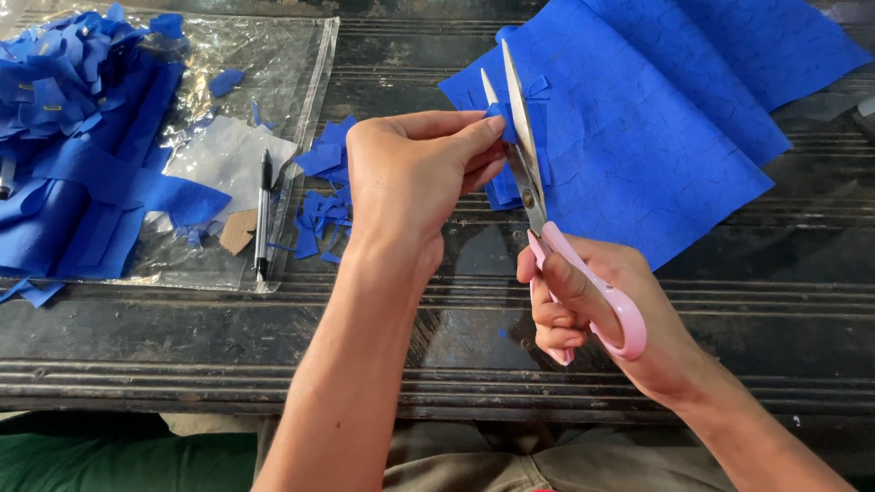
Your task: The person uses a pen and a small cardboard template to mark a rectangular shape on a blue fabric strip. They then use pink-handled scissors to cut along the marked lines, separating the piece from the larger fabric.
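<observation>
My left hand (415, 173) pinches a small piece of blue crinkled paper (498, 113) between thumb and fingertips. My right hand (592, 314) grips pink-handled scissors (529, 173) with the blades slightly apart, pointing away from me around that small piece. Behind the blades lies a large folded sheet of blue paper (656, 109) with short cuts along its near edge. Small blue offcuts (324, 200) lie scattered on the dark wooden table (182, 328) left of my left hand.
A clear plastic sheet (273, 64) at the left carries a heap of blue paper strips (73, 137), a black pen (263, 214) and a small brown card piece (239, 230). The table's front edge runs just above my lap.
</observation>
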